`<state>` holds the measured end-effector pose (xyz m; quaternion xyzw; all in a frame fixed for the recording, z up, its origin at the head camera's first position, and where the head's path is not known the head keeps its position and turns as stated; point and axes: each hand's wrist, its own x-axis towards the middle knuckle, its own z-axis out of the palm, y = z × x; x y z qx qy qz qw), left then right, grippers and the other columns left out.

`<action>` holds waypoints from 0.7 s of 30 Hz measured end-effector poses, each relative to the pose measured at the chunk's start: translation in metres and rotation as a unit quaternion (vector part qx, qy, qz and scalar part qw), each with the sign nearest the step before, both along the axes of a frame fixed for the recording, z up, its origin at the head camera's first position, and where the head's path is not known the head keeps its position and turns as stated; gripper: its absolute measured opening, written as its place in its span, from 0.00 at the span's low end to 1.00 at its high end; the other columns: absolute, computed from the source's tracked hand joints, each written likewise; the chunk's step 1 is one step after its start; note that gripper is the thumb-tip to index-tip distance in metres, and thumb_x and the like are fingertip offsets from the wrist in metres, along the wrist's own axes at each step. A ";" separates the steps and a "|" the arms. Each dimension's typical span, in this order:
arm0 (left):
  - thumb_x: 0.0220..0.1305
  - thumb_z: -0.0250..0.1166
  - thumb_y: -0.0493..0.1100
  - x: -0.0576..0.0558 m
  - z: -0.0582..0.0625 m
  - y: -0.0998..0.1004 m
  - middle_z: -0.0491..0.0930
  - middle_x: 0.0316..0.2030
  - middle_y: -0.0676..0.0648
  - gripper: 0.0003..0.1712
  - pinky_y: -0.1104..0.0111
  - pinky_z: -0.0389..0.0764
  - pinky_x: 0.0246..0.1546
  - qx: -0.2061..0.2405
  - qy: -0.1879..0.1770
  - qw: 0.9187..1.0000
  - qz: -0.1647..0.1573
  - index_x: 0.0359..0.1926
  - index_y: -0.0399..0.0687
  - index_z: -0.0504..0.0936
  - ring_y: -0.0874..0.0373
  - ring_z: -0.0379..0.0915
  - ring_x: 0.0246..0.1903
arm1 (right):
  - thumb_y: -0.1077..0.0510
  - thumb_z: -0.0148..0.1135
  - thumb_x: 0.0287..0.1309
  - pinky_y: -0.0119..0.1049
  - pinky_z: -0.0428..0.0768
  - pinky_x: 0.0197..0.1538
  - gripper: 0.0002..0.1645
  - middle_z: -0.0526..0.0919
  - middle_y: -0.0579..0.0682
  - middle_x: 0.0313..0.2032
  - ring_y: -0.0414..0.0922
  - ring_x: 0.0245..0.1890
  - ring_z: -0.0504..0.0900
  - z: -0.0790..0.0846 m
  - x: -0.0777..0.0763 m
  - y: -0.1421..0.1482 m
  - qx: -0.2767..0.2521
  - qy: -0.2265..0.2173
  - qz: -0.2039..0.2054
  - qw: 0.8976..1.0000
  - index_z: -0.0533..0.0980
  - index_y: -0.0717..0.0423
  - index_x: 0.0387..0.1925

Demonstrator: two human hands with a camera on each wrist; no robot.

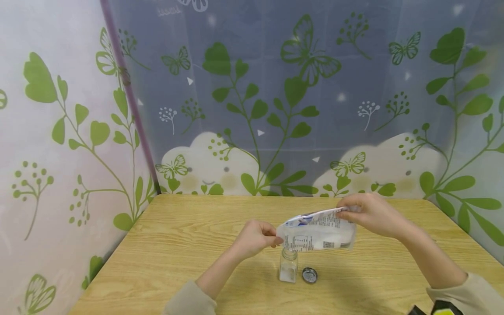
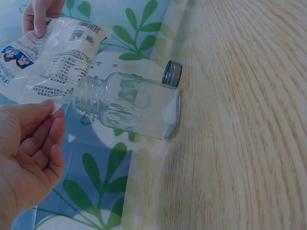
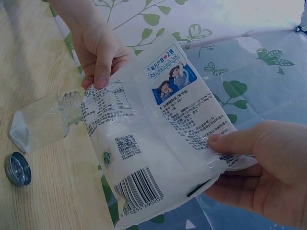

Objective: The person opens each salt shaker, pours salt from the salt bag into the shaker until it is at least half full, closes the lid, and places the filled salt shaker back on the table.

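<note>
The left hand [image 1: 256, 238] pinches a corner of the bag [image 1: 323, 234] by the mouth of the jar [image 1: 288, 267]; the right hand [image 1: 372, 214] pinches its far end — slack film could sag, spilling contents onto the table [image 1: 177, 236], or a nudge could topple the jar.

1. Bag [image 3: 156, 136], barcode [image 3: 139, 190]: "6 970855 690203" beneath.
2. Bag, picture panel [image 3: 174, 76]: Chinese heading with a heart and "2".
3. Bag, below the panel: "(食用盐)" ending a line.
4. Bag, QR code [image 3: 127, 144]: rows below, too blurred to read surely.
5. Backdrop [image 1: 252, 30]: faint mirrored lettering [image 1: 168, 12], unreadable.
</note>
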<state>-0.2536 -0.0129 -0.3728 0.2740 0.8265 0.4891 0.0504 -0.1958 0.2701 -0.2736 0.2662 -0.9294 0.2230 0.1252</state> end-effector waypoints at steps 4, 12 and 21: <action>0.51 0.69 0.40 -0.001 -0.001 0.000 0.79 0.20 0.54 0.05 0.71 0.68 0.22 -0.003 0.002 1.000 -0.001 0.23 0.44 0.84 0.63 0.71 0.23 | 0.57 0.63 0.56 0.34 0.74 0.32 0.02 0.82 0.39 0.30 0.34 0.28 0.77 0.000 0.000 0.000 0.000 0.002 0.001 1.000 0.81 0.49 0.32; 0.51 0.68 0.40 -0.001 -0.001 0.000 0.79 0.20 0.54 0.06 0.71 0.67 0.22 -0.002 0.004 1.000 -0.003 0.23 0.44 0.84 0.63 0.70 0.23 | 0.58 0.63 0.56 0.33 0.74 0.30 0.02 0.82 0.38 0.29 0.33 0.27 0.76 0.001 0.000 0.000 -0.004 -0.003 0.005 1.000 0.81 0.49 0.31; 0.52 0.69 0.42 -0.001 0.000 0.000 0.79 0.20 0.54 0.07 0.71 0.66 0.22 -0.007 0.003 1.000 -0.002 0.22 0.44 0.84 0.62 0.69 0.23 | 0.58 0.63 0.56 0.33 0.74 0.30 0.02 0.82 0.39 0.30 0.34 0.27 0.77 0.001 0.000 0.000 -0.001 -0.001 0.008 1.000 0.81 0.50 0.32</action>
